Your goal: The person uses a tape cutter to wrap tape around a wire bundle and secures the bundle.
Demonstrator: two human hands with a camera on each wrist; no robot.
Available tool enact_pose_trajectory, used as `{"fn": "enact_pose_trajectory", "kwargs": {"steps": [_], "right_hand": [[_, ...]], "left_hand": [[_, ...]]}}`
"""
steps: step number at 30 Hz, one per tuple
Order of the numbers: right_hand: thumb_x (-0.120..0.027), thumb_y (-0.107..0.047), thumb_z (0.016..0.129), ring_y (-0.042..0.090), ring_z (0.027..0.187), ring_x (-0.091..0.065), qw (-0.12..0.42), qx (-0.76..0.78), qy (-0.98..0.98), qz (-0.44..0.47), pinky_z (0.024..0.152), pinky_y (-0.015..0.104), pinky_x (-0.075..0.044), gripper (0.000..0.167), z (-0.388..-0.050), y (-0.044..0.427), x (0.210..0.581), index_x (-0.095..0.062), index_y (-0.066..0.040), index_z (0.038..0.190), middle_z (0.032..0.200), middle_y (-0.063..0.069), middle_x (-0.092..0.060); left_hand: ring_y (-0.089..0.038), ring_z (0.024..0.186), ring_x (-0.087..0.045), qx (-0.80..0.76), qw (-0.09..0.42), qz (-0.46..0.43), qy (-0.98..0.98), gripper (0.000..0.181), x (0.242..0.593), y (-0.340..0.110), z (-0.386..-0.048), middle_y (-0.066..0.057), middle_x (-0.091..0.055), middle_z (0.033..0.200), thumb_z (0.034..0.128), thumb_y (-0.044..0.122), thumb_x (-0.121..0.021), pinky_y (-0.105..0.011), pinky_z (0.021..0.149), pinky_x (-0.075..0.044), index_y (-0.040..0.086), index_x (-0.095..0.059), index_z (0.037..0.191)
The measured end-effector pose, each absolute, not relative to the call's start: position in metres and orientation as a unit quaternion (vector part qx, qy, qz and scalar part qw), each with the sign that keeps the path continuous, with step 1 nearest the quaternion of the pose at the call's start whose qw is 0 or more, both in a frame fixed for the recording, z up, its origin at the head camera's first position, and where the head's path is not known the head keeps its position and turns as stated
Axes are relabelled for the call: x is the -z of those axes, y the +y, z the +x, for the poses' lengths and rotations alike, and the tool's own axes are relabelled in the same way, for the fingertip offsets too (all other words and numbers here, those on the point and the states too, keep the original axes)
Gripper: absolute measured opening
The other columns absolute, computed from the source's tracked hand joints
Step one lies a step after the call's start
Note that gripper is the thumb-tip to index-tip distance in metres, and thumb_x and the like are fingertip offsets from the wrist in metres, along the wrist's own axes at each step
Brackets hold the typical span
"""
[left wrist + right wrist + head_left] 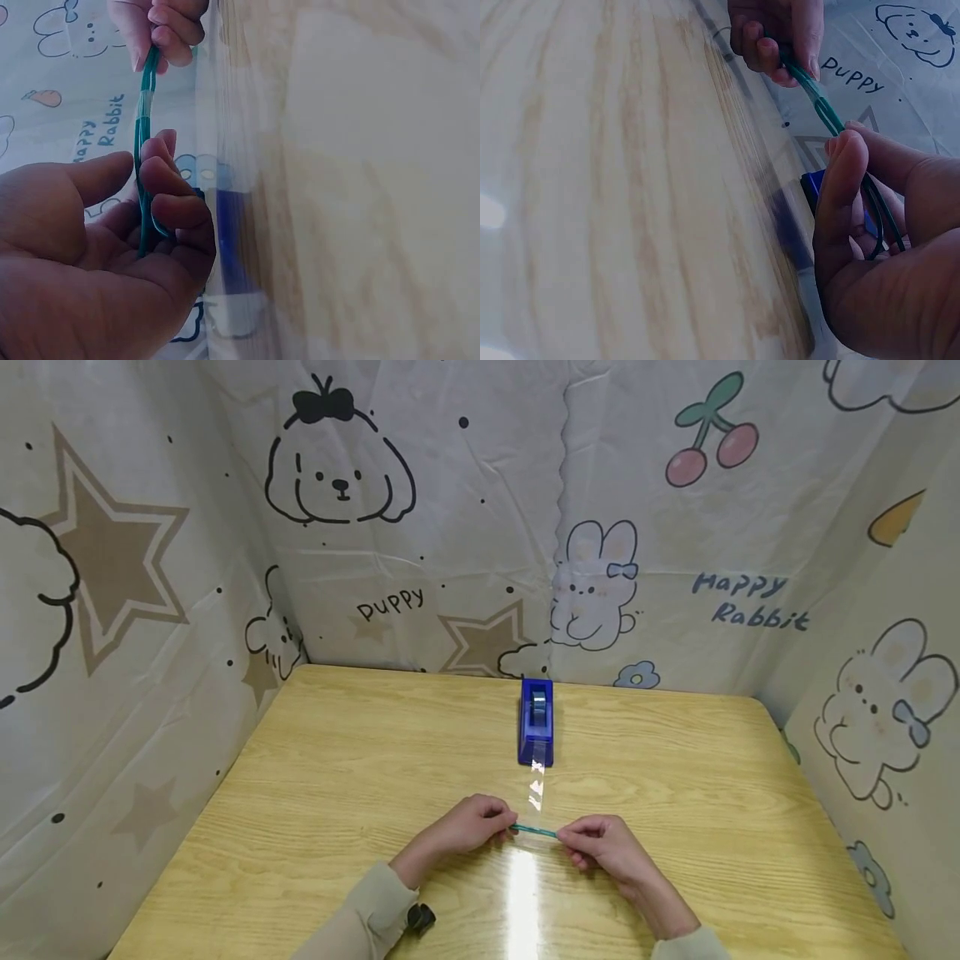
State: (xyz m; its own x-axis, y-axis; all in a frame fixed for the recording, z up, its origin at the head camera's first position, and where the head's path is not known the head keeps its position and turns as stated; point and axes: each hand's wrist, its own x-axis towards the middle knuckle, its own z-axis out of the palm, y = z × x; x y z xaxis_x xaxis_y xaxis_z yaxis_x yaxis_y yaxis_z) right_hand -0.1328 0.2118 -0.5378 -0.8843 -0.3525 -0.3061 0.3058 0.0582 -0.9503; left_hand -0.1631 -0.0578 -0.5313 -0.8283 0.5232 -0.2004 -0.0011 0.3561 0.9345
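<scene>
A thin bundle of green cord (535, 831) is stretched between two hands above the table. The left hand (472, 825) pinches its left end and the right hand (603, 846) pinches its right end. In the left wrist view, the cord (141, 135) is doubled, with a band of clear tape (145, 103) round it between the hands; its looped end lies within the curled fingers of the left hand (112, 247). The right wrist view has the cord (827, 114) running into the curled right hand (885, 225), a loop hanging inside the palm.
A blue tape dispenser (536, 722) stands near the table's back edge, with a strip of clear tape (537, 785) running from it towards the hands. A small black object (421, 917) is by the left sleeve. Printed cloth (450, 527) surrounds the wooden table (337, 735).
</scene>
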Motion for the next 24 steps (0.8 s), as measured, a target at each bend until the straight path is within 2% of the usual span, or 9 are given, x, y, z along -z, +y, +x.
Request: {"fn": "enact_pose_trajectory", "kwargs": {"steps": [7,11,16,24], "right_hand": [[-0.074,-0.009,0.096,0.005,0.061,-0.061,0.227,0.682,0.695,-0.016,0.059,0.02,-0.055,0.034,-0.1338,0.2108,0.5382,-0.067,0.021,0.11,0.073,0.0,-0.069],[-0.075,-0.009,0.095,0.006,0.062,-0.061,0.223,0.678,0.7,-0.015,0.059,0.021,-0.055,0.031,-0.134,0.2109,0.5386,-0.069,0.018,0.108,0.073,0.001,-0.069],[-0.075,-0.008,0.094,0.006,0.062,-0.061,0.223,0.677,0.701,-0.012,0.059,0.021,-0.054,0.023,-0.1349,0.2099,0.5372,-0.072,0.013,0.104,0.073,0.002,-0.07],[-0.071,-0.012,0.098,0.007,0.064,-0.063,0.225,0.677,0.701,-0.013,0.062,0.022,-0.056,0.025,-0.1367,0.2079,0.5354,-0.07,0.013,0.105,0.077,0.001,-0.069]], "left_hand": [[-0.012,0.063,-0.049,-0.526,0.235,0.163,0.801,0.033,0.5282,-0.0565,-0.1633,-0.011,-0.07,0.08,0.1072,0.025,-0.059,-0.022,0.056,-0.039,0.002,-0.074,0.089],[-0.011,0.061,-0.045,-0.511,0.225,0.172,0.812,0.032,0.5263,-0.055,-0.1628,-0.012,-0.068,0.079,0.107,0.026,-0.059,-0.023,0.057,-0.037,0.003,-0.073,0.089],[-0.01,0.064,-0.047,-0.502,0.212,0.175,0.82,0.028,0.5246,-0.0527,-0.1627,-0.011,-0.068,0.081,0.107,0.024,-0.059,-0.023,0.06,-0.038,0.006,-0.072,0.091],[-0.009,0.064,-0.046,-0.507,0.207,0.178,0.817,0.026,0.5252,-0.0521,-0.1627,-0.011,-0.068,0.084,0.1066,0.024,-0.06,-0.022,0.059,-0.038,0.007,-0.071,0.091]]}}
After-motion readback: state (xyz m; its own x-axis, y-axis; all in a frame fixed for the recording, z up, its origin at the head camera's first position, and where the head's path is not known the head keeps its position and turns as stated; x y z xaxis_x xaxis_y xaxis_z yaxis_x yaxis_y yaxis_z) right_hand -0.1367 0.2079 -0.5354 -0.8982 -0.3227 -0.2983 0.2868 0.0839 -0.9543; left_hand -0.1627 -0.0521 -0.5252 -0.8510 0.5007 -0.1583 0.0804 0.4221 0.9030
